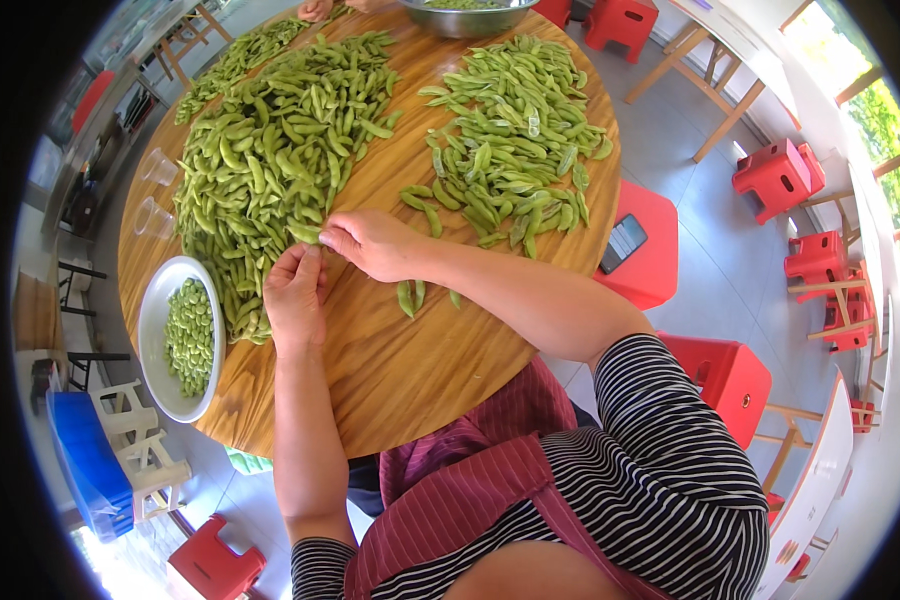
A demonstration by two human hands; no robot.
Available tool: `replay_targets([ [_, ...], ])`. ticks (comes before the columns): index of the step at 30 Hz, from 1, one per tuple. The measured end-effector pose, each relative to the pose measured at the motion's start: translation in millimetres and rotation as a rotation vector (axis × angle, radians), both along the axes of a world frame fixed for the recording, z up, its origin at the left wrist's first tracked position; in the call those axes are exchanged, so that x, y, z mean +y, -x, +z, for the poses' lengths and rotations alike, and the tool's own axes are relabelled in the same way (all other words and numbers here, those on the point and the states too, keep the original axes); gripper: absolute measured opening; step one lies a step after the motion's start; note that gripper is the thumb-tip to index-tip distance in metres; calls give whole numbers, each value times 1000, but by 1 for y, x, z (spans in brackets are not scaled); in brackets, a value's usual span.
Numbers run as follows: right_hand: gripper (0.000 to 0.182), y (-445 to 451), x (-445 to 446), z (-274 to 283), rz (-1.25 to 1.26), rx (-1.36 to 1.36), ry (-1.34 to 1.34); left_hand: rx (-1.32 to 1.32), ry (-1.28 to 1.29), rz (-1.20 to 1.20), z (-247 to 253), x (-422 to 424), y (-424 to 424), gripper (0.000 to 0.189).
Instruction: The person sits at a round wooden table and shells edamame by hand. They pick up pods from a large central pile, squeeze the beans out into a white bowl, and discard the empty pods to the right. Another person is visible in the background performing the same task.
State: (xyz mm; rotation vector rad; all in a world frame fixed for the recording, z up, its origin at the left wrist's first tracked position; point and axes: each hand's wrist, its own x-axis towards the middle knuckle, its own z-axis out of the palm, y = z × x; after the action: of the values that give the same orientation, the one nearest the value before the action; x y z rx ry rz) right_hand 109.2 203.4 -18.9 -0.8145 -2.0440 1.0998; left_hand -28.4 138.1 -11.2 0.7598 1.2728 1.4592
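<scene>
Both hands meet over the near edge of a large heap of green soybean pods (270, 150) on a round wooden table (412, 360). My right hand (367, 241) pinches a green pod (305, 232) between thumb and fingers. Just below it, my left hand (298, 289) has its thumb and forefinger closed at the same pod's near end. A white bowl (148, 345) with shelled green beans (190, 337) stands at the table's left edge. To the right lies a second pile of pods (517, 135), some looking split and flattened. A few loose pods (411, 298) lie near my right forearm.
Two clear plastic cups (154, 217) lie by the left edge of the heap. At the far edge stands a metal basin (469, 19) with beans; another person's hand (316, 10) shows beside it. A phone (624, 243) rests on a red stool (649, 281) at the right.
</scene>
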Motion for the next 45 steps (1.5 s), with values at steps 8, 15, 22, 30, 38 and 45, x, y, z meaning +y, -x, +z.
replay_targets([
  [8,19,3,-10,11,-11,-122,-136,-67,17,44,-8,2,6,2],
  [15,31,4,-2,-4,244,162,433,-149,-33,6,-3,0,6,7],
  [22,35,-5,3,4,467,354,1152,-173,-54,-34,1,-2,9,7],
  [30,32,-2,3,4,108,127,106,266,-45,-31,11,-6,1,4],
  [38,17,-2,-6,13,57,-43,-133,558,-22,-59,14,-9,-2,11],
  [45,17,-2,0,6,76,-69,-198,391,18,-75,12,-9,-2,8],
])
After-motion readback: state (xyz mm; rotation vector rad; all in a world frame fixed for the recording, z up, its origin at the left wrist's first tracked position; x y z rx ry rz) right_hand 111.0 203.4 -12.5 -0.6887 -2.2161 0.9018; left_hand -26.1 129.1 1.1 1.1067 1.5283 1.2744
